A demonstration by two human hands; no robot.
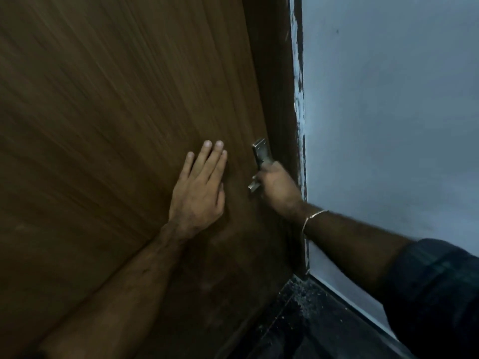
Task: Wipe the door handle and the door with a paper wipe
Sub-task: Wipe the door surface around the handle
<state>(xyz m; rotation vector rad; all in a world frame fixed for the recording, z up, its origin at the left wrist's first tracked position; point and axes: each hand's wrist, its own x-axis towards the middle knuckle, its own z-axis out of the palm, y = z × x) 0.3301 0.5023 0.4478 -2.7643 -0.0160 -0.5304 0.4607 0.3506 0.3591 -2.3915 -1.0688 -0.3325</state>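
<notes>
Your left hand [199, 189] is pressing flat, fingers straight, on the brown door [116, 112], your right hand [278, 187] is gripping the metal handle [260, 152] at the door's right edge, no wipe or writing showing.

There is one view, from a head-worn camera close to a wooden door [108, 125]. It looks forward and down along the door face, tilted so the door edge runs from twelve o'clock toward six. The door fills the nine o'clock side, a pale wall [388, 112] the three o'clock side, and dark floor [311, 327] lies toward five o'clock.
</notes>
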